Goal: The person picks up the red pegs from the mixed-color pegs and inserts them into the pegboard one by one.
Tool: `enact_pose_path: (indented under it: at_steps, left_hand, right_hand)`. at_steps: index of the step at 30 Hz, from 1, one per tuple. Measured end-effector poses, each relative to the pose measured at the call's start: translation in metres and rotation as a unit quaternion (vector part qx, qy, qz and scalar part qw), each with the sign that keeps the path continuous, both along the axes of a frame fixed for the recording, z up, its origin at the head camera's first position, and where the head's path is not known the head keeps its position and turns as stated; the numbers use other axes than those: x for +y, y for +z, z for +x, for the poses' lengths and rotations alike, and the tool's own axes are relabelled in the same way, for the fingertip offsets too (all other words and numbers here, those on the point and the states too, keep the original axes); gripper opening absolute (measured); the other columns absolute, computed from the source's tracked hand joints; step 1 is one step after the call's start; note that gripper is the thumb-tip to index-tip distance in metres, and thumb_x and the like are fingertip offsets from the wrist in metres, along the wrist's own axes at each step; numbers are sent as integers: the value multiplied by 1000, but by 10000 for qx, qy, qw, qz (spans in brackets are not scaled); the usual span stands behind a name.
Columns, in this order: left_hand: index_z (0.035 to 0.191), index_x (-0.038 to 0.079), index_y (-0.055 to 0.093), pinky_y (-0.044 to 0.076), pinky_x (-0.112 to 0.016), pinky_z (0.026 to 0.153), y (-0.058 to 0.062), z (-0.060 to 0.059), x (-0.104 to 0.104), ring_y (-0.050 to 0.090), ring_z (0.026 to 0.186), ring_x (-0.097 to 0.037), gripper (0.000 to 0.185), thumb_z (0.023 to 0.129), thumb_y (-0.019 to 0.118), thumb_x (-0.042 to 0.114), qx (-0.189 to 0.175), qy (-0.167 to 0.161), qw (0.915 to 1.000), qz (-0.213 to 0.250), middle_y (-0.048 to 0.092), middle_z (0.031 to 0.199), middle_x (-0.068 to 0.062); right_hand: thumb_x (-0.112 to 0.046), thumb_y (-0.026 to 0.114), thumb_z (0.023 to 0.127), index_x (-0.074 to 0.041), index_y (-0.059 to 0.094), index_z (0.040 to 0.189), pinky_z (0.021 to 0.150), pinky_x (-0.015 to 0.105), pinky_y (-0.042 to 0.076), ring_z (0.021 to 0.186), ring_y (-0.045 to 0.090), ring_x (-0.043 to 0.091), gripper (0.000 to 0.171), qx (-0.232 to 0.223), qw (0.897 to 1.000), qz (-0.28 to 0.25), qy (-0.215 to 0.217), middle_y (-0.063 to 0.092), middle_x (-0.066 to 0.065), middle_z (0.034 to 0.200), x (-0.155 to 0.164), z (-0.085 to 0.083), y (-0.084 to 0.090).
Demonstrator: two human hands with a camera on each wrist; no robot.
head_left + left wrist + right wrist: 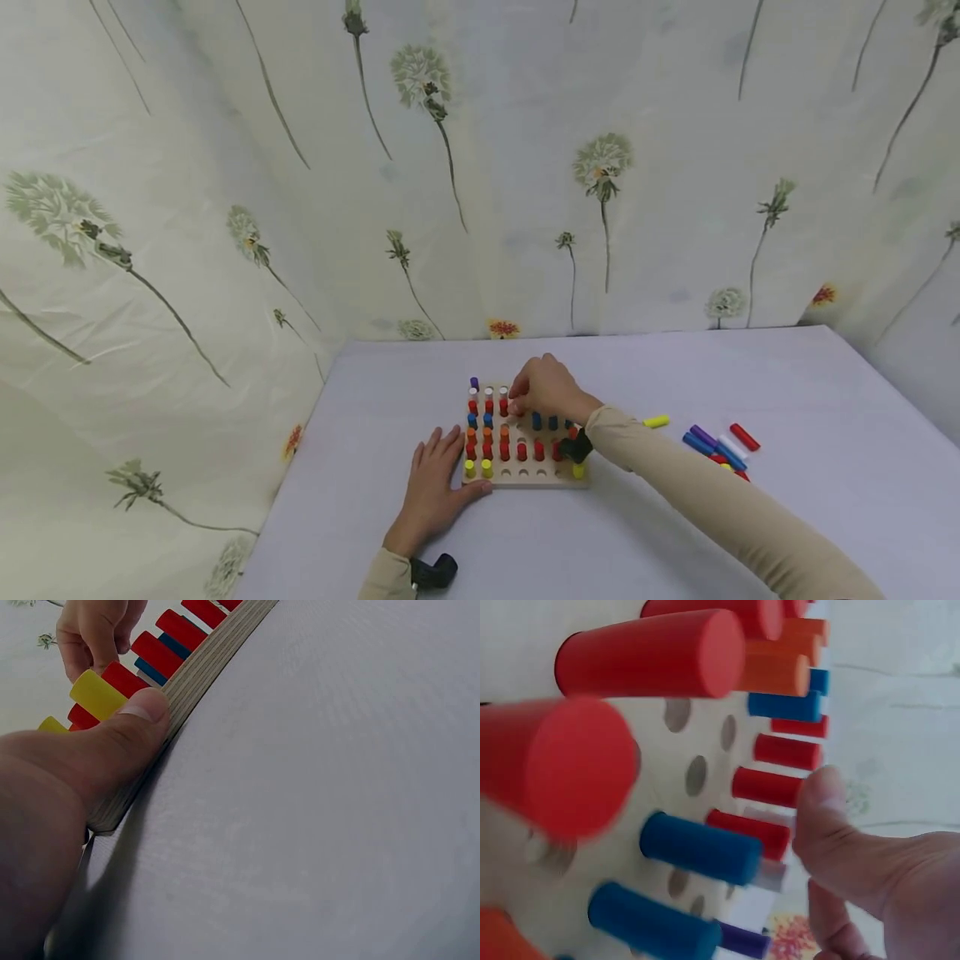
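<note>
I pressed my flat left hand (pixel 433 487) against the wooden pegboard (pixel 525 477) at its 8 o'clock corner so it stayed put, while my right hand (pixel 547 387) pinched a red peg (pixel 514 408) near 12 o'clock.

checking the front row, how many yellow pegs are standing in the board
3. Two yellow pegs stand side by side at the front-left corner of the board, one at its front-right corner. The right forearm may hide more.
</note>
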State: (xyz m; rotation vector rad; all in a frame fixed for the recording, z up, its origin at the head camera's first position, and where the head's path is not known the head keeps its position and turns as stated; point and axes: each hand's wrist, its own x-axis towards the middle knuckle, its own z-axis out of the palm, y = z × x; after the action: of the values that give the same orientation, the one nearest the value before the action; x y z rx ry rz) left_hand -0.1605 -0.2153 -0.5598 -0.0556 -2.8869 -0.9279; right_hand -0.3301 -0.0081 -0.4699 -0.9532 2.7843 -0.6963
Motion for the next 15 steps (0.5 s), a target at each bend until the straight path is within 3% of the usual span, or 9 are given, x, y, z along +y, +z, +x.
enact_pose_path:
  at_steps: [4,7,11,15]
  left_hand:
    - [158,6,50,13,-68,131,0,-1,1,23,162,-42,91,90,77,61,-35,40,10000,-59,43,169,-13]
    - [158,6,50,12,-68,131,-1,-1,3,23,163,-42,90,90,77,60,-65,63,9999,-56,42,169,-13]
    - [158,6,50,13,-69,131,0,1,5,23,162,-42,90,90,78,59,-33,58,10000,-53,42,169,-13]
    - [157,5,51,13,-69,131,1,3,6,24,162,-42,90,90,79,58,-3,97,9999,-63,43,168,-13]
  right_hand:
    - [-24,89,88,-15,87,90,79,37,56,86,68,16,10,131,9981,-499,347,80,-5,85,17,-3,8]
    - [-24,89,87,-15,87,87,76,35,55,83,68,15,10,345,9966,-562,484,80,-5,81,37,-4,15]
    - [-23,90,86,-15,86,86,75,35,51,84,66,18,9,397,9981,-350,320,79,-5,81,72,-7,20]
    - [-24,89,87,-15,86,89,78,37,49,91,67,24,10,166,9998,-92,-9,79,-3,86,108,-9,17]
